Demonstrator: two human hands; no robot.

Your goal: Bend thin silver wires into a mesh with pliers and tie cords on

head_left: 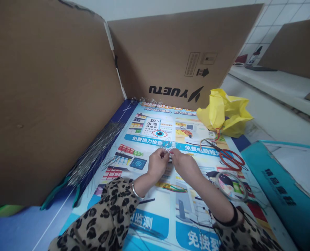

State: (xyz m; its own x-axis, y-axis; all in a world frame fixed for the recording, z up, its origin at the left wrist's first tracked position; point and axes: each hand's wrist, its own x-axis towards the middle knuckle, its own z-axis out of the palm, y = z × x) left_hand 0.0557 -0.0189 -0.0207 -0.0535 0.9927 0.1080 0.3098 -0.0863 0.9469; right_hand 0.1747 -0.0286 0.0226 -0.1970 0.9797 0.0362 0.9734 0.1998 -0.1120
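My left hand [159,162] and my right hand [185,164] meet over the middle of the printed poster sheet [155,195]. Both are closed in a pinch, fingertips almost touching. Between and just beyond them shows a small piece of thin bent wire [168,143] with fine, pale loops; its exact shape is too small to make out. Red-handled scissors [232,158] lie right of my right hand, blades pointing toward it. Loops of yellow, red and green thin cord [174,188] rest on the sheet below my hands.
Cardboard panels [165,62] stand at the left and back. A bundle of straight wires [97,150] lies left, near green-handled pliers [57,191]. To the right are a yellow bag [224,113], a roll of clear tape [230,186] and a teal box [280,184].
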